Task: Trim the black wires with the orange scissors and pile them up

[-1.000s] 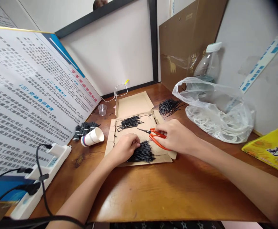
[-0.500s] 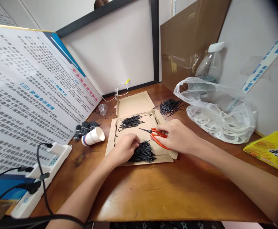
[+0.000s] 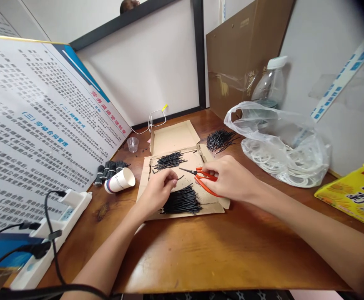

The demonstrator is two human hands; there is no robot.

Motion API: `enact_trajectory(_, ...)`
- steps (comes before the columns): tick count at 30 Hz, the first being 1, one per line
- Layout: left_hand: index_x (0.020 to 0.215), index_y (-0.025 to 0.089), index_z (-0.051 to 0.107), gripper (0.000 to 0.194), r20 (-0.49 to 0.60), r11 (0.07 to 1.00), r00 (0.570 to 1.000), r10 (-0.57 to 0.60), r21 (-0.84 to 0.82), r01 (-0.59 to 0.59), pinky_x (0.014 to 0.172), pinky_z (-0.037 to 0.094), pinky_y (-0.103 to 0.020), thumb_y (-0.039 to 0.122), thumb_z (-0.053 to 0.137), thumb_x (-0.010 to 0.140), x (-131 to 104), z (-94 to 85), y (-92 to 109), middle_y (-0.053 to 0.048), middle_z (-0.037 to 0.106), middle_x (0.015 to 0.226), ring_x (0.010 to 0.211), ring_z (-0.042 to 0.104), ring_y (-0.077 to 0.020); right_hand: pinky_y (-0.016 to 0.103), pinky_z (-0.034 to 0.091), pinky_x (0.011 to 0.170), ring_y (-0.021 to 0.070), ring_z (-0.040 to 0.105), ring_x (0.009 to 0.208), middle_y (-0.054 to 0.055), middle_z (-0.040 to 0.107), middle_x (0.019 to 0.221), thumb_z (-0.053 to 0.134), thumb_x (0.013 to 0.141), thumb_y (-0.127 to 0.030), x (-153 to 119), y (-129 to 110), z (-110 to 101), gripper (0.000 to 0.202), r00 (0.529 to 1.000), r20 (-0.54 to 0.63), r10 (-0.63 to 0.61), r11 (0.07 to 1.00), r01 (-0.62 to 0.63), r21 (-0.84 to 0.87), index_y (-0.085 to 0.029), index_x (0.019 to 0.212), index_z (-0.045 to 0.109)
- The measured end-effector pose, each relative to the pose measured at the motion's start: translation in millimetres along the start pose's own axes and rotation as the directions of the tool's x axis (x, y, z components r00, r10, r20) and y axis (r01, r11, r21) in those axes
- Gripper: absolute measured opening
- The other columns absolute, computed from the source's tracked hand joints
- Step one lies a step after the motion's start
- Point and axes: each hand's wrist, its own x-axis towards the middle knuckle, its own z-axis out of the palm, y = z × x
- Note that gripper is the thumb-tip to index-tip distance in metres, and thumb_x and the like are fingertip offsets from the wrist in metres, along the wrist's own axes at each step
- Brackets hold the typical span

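My left hand point(image 3: 161, 187) pinches one short black strip point(image 3: 180, 177), which sticks out to the right of the fingertips. Under and beside that hand lies a dense pile of black strips point(image 3: 183, 200) on an opened cardboard box point(image 3: 208, 200). My right hand point(image 3: 228, 177) is closed round the orange handles of small scissors point(image 3: 205, 177); their dark tips point left, close above the strip. A smaller pile of black strips point(image 3: 170, 160) rests farther back on the cardboard. Behind my right hand, a third pile point(image 3: 221, 140) sits on the wooden table.
At the left are a tipped paper cup point(image 3: 119, 181), tied black bundles point(image 3: 109, 171), a clear small cup point(image 3: 133, 144) and a power strip point(image 3: 56, 233) with cables. At the right stand a plastic bag of white loops point(image 3: 284, 162), a bottle point(image 3: 269, 85) and a yellow packet point(image 3: 353, 193).
My left hand has lifted off the near pile and moved slightly up and left, now with a single strip showing in its fingers. The right hand and scissors have barely moved.
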Motion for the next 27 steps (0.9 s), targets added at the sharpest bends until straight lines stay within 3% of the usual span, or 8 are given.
enact_trajectory(5, 0.099, 0.016, 0.065, 0.019, -0.062, 0.994, 0.994, 0.089, -0.064, -0.093, 0.058, 0.035, -0.023, 0.029, 0.051, 0.096, -0.4, -0.4, 1.7, 0.002, 0.056, 0.066, 0.06, 0.047, -0.0117, 0.03, 0.024, 0.057, 0.0107, 0.038, 0.052, -0.001, 0.05, 0.052, 0.054, 0.084, -0.036, 0.8, -1.1, -0.6, 0.031, 1.0, -0.018, -0.013, 1.0, 0.014, 0.007, -0.018, 0.058, 0.051)
enact_trajectory(12, 0.094, 0.016, 0.068, 0.018, -0.173, 0.972, 0.962, 0.212, -0.068, -0.226, 0.054, 0.036, -0.022, 0.026, 0.053, 0.097, -4.6, -0.5, 5.4, 0.002, 0.06, 0.065, 0.055, 0.047, -0.0094, 0.029, 0.024, 0.056, 0.0099, 0.037, 0.051, -0.001, 0.051, 0.051, 0.056, 0.085, -0.036, -2.5, -2.9, 0.3, 0.032, 0.996, -0.058, -0.071, 0.997, 0.072, 0.026, -0.017, 0.06, 0.055)
enact_trajectory(21, 0.094, 0.017, 0.071, 0.02, -0.245, 0.968, 0.941, 0.234, -0.036, -0.25, 0.053, 0.039, -0.022, 0.027, 0.053, 0.098, -7.9, -1.7, 7.6, -0.001, 0.064, 0.067, 0.054, 0.051, -0.0104, 0.029, 0.025, 0.055, 0.0103, 0.04, 0.05, 0.0, 0.055, 0.052, 0.055, 0.087, -0.033, -2.8, -5.6, -0.1, 0.029, 0.988, -0.091, -0.124, 0.992, 0.127, 0.027, -0.016, 0.064, 0.062)
enact_trajectory(27, 0.089, 0.016, 0.069, 0.021, -0.227, 0.965, 0.949, 0.22, -0.093, -0.246, 0.05, 0.039, -0.022, 0.026, 0.052, 0.098, -7.3, 0.9, 9.3, -0.001, 0.064, 0.069, 0.05, 0.047, -0.0087, 0.028, 0.026, 0.055, 0.0101, 0.04, 0.049, 0.0, 0.055, 0.052, 0.054, 0.087, -0.033, -3.4, -5.2, 1.0, 0.029, 0.981, -0.111, -0.157, 0.986, 0.162, 0.035, -0.014, 0.067, 0.066)
